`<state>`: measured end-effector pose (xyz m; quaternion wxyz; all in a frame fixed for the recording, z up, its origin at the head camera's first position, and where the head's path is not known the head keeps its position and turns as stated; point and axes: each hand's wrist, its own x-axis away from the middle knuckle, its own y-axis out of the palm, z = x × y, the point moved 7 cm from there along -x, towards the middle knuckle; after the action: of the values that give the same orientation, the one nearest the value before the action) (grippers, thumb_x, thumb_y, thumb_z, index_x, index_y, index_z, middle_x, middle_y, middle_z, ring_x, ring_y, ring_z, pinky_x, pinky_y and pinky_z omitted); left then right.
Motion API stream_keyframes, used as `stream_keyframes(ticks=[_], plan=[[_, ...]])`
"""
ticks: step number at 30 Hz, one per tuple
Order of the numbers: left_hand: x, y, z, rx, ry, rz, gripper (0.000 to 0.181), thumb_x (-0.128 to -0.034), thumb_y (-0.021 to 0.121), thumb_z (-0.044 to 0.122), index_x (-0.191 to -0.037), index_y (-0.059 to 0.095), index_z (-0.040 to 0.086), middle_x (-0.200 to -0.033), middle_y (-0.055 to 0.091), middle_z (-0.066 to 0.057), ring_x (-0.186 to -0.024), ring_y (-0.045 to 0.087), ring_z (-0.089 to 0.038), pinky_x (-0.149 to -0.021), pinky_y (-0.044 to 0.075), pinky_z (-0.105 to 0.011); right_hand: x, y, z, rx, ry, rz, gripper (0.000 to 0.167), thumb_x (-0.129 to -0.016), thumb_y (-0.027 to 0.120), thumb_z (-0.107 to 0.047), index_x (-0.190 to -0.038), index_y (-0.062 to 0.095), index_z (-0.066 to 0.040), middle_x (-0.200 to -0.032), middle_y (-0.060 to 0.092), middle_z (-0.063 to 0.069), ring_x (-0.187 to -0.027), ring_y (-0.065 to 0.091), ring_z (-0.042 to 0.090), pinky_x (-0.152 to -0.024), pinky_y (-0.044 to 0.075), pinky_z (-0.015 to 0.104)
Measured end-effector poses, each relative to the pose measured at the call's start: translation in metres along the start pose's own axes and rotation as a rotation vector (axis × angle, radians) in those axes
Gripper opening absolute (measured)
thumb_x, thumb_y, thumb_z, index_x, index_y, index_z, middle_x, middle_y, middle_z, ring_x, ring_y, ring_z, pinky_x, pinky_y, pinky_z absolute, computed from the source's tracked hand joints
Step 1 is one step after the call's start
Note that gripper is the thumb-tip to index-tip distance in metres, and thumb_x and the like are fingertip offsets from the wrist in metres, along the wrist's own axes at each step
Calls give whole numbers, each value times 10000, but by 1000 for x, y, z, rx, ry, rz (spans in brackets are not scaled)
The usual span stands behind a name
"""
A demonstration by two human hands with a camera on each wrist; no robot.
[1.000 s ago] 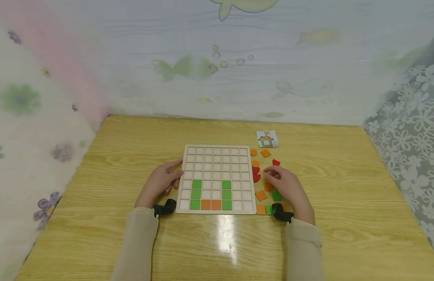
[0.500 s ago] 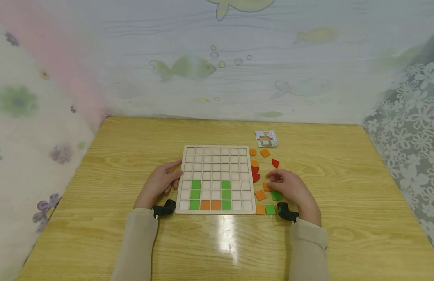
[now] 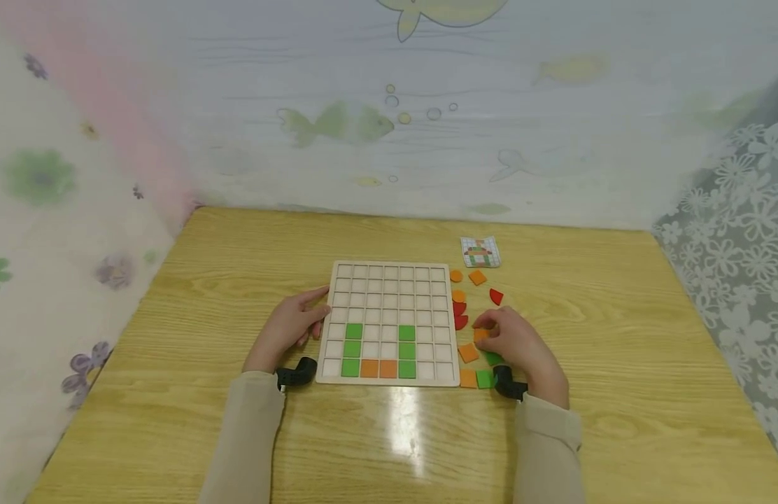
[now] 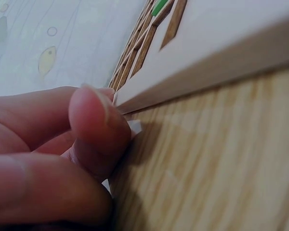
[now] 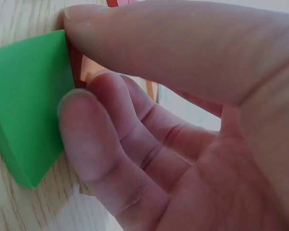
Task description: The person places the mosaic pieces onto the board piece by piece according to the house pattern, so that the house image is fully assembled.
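Note:
A light wooden grid board (image 3: 387, 382) lies flat, with two green columns and two orange squares (image 3: 369, 368) in its lower cells. My left hand (image 3: 286, 326) rests beside its left edge; in the left wrist view the fingertips (image 4: 98, 118) touch the board's edge (image 4: 216, 65). On the other side, my right hand (image 3: 524, 348) pinches an orange square (image 3: 481, 335) between thumb and fingers. The right wrist view shows only a narrow orange-red side (image 5: 75, 65) of it, next to a green square (image 5: 31, 101). Fingers cover part of both pieces.
Right of the board lie orange discs (image 3: 456, 276), red quarter-round pieces (image 3: 461, 323) and more orange and green squares (image 3: 485, 379). A small pattern card (image 3: 480, 252) is behind them. Patterned walls border the wooden table (image 3: 250, 245) at the back and sides.
My right hand has come down from near the red pieces onto the orange square, and its fingers have closed on it. The left hand and board have stayed in place.

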<state>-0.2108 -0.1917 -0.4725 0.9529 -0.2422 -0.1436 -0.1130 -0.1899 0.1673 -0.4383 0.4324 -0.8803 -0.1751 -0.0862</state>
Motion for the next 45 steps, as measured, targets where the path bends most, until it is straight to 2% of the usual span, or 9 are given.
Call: stream_keyframes(ticks=[14,21,25,31,38,45], plan=[[1,0,0,13,-3,5,476,-885,545,348,-1338,407,302,-594,571,-125,-342,358,-147,-356,350,-289,1,-1,-4,-39,-9,25,173,-817,655,-186,-959,582,-119,-816,538,20,-732,474,181,-655,392,308],[1,1,-1,9,-12,-2,472,-887,542,350,-1336,402,310,-595,573,-131,-342,363,-154,-356,346,-289,-2,0,2,-106,61,59,195,-888,564,-190,-1058,574,-94,-834,573,31,-658,555,154,-624,450,286],[1,1,-1,3,-9,4,475,-888,541,349,-1340,401,306,-594,573,-126,-343,359,-151,-356,343,-287,-4,-1,2,-112,68,87,234,-892,556,-258,-1078,577,-117,-819,580,34,-634,560,154,-613,447,292],[1,1,0,11,-11,4,467,-885,548,342,-1330,412,309,-591,569,-132,-341,360,-152,-354,348,-287,-7,4,-3,-162,55,88,260,-888,547,-331,-1060,565,-137,-766,590,45,-596,546,180,-577,446,302],[1,1,1,8,-3,9,465,-884,550,341,-1329,416,307,-594,571,-133,-337,358,-156,-350,343,-289,-11,8,-10,-201,49,99,274,-895,533,-338,-1088,511,-145,-656,539,77,-533,495,219,-494,387,302],[2,-1,1,2,3,7,468,-885,547,346,-1331,412,304,-595,573,-132,-338,360,-158,-350,343,-291,-16,15,-26,-363,-40,83,303,-897,533,-314,-1134,547,-125,-723,536,121,-585,502,231,-553,447,322]])
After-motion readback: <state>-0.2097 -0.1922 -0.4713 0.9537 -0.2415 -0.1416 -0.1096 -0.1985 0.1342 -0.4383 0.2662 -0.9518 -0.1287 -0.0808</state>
